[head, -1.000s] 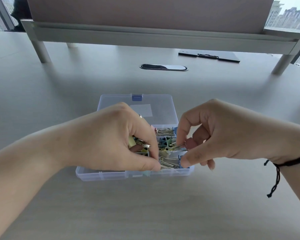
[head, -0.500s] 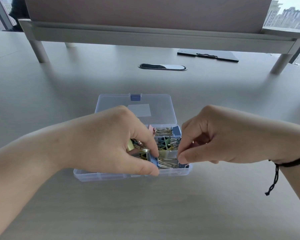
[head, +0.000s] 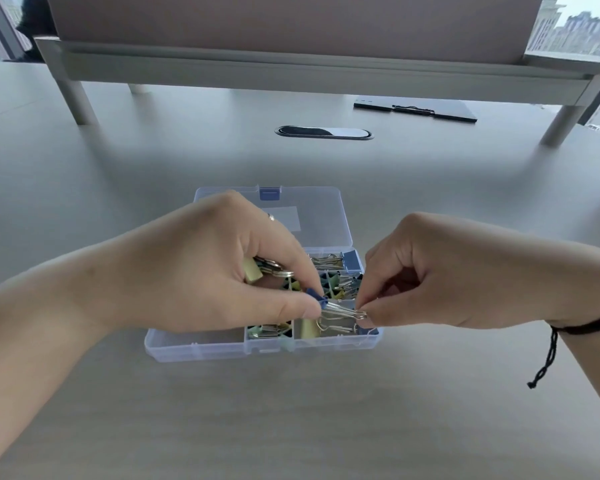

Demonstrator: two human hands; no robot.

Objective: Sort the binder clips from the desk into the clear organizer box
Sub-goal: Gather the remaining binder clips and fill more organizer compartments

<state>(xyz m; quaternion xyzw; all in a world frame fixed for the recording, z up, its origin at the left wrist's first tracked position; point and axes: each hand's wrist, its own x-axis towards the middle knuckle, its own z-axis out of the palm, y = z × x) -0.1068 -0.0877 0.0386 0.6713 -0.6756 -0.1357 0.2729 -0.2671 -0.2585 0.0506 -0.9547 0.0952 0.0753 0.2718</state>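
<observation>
The clear organizer box [head: 201, 348] lies open on the desk, its lid [head: 319, 220] flat behind it. Its compartments hold several green, yellow and blue binder clips. Above the front right compartments hangs a small blue binder clip [head: 317, 299]. My left hand [head: 222, 271] pinches its blue body between thumb and forefinger and also keeps a yellow clip [head: 252, 271] tucked in the palm. My right hand [head: 447, 271] pinches the tips of the blue clip's wire handles [head: 347, 310]. The left compartments are hidden under my left hand.
A dark clipboard [head: 416, 110] lies at the back right of the desk. A cable grommet [head: 324, 132] sits in the middle behind the box. A raised shelf on metal legs [head: 77, 98] spans the back. A black cord bracelet [head: 582, 327] hangs from my right wrist.
Both hands have lifted slightly over the box. The small blue clip is now clear of the compartment, stretched between my left fingers and my right fingertips.
</observation>
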